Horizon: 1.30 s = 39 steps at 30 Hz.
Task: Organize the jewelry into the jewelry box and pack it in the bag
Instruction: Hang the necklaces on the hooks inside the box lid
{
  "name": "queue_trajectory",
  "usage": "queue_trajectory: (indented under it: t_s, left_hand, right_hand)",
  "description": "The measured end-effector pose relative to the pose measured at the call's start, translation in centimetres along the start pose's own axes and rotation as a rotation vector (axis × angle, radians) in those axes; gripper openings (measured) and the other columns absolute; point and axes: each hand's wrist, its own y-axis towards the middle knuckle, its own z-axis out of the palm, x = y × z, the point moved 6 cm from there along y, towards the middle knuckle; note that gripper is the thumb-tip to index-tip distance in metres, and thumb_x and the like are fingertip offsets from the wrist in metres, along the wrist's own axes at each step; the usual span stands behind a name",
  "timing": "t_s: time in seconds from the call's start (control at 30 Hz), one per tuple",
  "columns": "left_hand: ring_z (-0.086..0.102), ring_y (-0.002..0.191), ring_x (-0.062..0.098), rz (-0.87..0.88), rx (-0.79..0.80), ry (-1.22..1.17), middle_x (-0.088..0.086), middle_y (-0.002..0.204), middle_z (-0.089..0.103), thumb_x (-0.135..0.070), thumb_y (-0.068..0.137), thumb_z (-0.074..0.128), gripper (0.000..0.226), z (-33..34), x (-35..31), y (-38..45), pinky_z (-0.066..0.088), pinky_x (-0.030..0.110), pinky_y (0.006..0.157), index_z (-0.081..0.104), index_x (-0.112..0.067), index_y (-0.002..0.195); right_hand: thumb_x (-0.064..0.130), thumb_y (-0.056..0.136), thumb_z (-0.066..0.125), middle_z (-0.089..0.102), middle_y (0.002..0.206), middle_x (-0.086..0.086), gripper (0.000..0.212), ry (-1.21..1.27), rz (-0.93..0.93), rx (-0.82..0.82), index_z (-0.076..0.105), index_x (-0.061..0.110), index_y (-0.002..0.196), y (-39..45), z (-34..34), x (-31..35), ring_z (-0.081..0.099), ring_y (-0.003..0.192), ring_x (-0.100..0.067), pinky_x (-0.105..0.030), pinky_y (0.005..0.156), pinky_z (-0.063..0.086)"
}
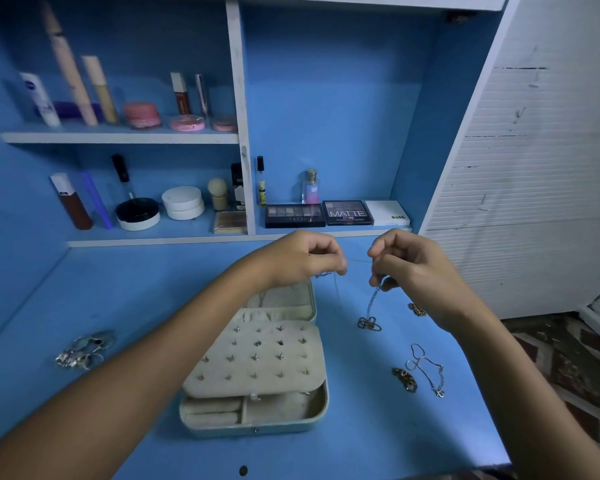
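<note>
A cream jewelry box (257, 419) lies open on the blue desk, its stud panel holding several earrings. Above its lid, my left hand (303, 256) and my right hand (407, 265) pinch a thin silver chain (370, 308) stretched between them; one end hangs from my right hand down to a coil on the desk. A pile of silver rings (84, 349) lies left of the box. To the right lie a silver bracelet (426, 370), a dark gold piece (405, 379) and another gold piece (417, 309) partly behind my right wrist. No bag is in view.
Shelves at the back hold cosmetics: eyeshadow palettes (321, 214), a perfume bottle (310, 187), jars and tubes. The desk's right edge drops to a patterned floor (568, 368). A white slatted panel (534, 168) stands at the right.
</note>
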Motion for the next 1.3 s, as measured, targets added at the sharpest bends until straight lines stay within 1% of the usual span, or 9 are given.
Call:
queue_trajectory:
  t_s: [0.1, 0.23, 0.4, 0.47, 0.6, 0.73, 0.97, 1.13, 1.3]
  left_hand:
    - [0.058, 0.084, 0.007, -0.010, 0.015, -0.084, 0.001, 0.092, 0.075, -0.020, 0.096, 0.059, 0.014, -0.9, 0.1, -0.7, 0.044, 0.016, 0.073, 0.064, -0.019, 0.084]
    - [0.063, 0.086, 0.010, 0.001, -0.017, -0.194, -0.004, 0.079, 0.070, -0.028, 0.091, 0.058, 0.011, -2.4, 0.6, -1.4, 0.046, 0.032, 0.082, 0.062, -0.021, 0.083]
    - [0.065, 0.093, 0.018, 0.052, 0.024, -0.305, 0.003, 0.087, 0.072, -0.032, 0.075, 0.063, 0.009, -3.8, 0.6, -2.4, 0.047, 0.033, 0.083, 0.062, -0.024, 0.072]
    - [0.064, 0.085, 0.019, 0.054, 0.052, -0.353, 0.007, 0.083, 0.070, -0.034, 0.068, 0.061, 0.014, -4.0, 0.7, -2.8, 0.046, 0.029, 0.077, 0.059, -0.020, 0.070]
    - [0.057, 0.071, 0.018, 0.077, 0.021, -0.421, 0.009, 0.073, 0.064, -0.031, 0.066, 0.061, 0.016, -4.8, 1.2, -3.5, 0.044, 0.032, 0.072, 0.058, -0.016, 0.070]
    - [0.059, 0.070, 0.018, 0.090, -0.055, -0.491, 0.006, 0.070, 0.061, -0.030, 0.063, 0.062, 0.020, -6.5, 2.3, -4.3, 0.043, 0.036, 0.073, 0.055, -0.013, 0.071]
    - [0.060, 0.080, 0.011, -0.003, -0.091, -0.299, 0.002, 0.082, 0.070, -0.036, 0.060, 0.062, 0.011, -7.2, 4.7, -5.7, 0.041, 0.029, 0.072, 0.064, -0.026, 0.062]
    - [0.063, 0.089, 0.013, -0.063, -0.063, -0.137, 0.007, 0.098, 0.074, -0.028, 0.076, 0.067, 0.009, -6.2, 5.7, -6.2, 0.045, 0.029, 0.083, 0.075, -0.023, 0.078]
    - [0.066, 0.104, 0.013, -0.095, -0.027, -0.006, -0.007, 0.102, 0.074, -0.036, 0.079, 0.076, 0.015, -5.3, 5.9, -6.3, 0.049, 0.044, 0.101, 0.078, -0.025, 0.089]
  right_hand:
    - [-0.007, 0.092, 0.050, 0.058, 0.066, -0.005, 0.019, 0.042, 0.004, 0.008, 0.063, 0.006, 0.089, 0.3, 0.4, 0.3, 0.059, 0.059, -0.018, -0.032, 0.065, 0.050]
    - [0.001, 0.094, 0.056, 0.052, 0.064, -0.001, 0.015, 0.010, 0.018, 0.056, 0.069, 0.010, 0.093, 0.7, 1.4, 0.9, 0.052, 0.056, -0.016, -0.034, 0.067, 0.052]
    - [0.023, 0.094, 0.067, 0.055, 0.059, 0.006, 0.011, -0.126, -0.065, 0.102, 0.073, 0.016, 0.088, 1.2, 2.5, 2.7, 0.049, 0.054, -0.013, -0.019, 0.053, 0.043]
    - [0.024, 0.093, 0.068, 0.052, 0.056, 0.009, 0.009, -0.143, -0.102, 0.097, 0.072, 0.017, 0.089, 1.6, 2.7, 3.7, 0.046, 0.052, -0.012, -0.017, 0.049, 0.039]
    - [0.028, 0.091, 0.071, 0.050, 0.058, 0.007, 0.007, -0.197, -0.152, 0.169, 0.071, 0.022, 0.095, 2.3, 3.3, 4.9, 0.045, 0.056, -0.014, -0.032, 0.057, 0.043]
    - [0.033, 0.089, 0.072, 0.053, 0.055, 0.009, 0.013, -0.277, -0.081, 0.251, 0.074, 0.021, 0.084, 2.5, 3.6, 4.3, 0.049, 0.057, -0.012, -0.033, 0.057, 0.046]
    - [0.040, 0.087, 0.072, 0.060, 0.062, 0.003, 0.019, -0.398, -0.037, 0.260, 0.074, 0.023, 0.078, 2.8, 3.0, 3.7, 0.056, 0.054, -0.012, -0.031, 0.061, 0.049]
    - [0.041, 0.088, 0.071, 0.051, 0.058, 0.005, 0.021, -0.435, -0.110, 0.239, 0.072, 0.026, 0.074, 3.2, 3.6, 5.1, 0.044, 0.054, -0.011, -0.026, 0.055, 0.040]
    - [0.042, 0.089, 0.071, 0.052, 0.057, 0.009, 0.019, -0.490, -0.163, 0.248, 0.071, 0.030, 0.075, 3.5, 5.3, 6.3, 0.041, 0.050, -0.007, -0.014, 0.046, 0.035]
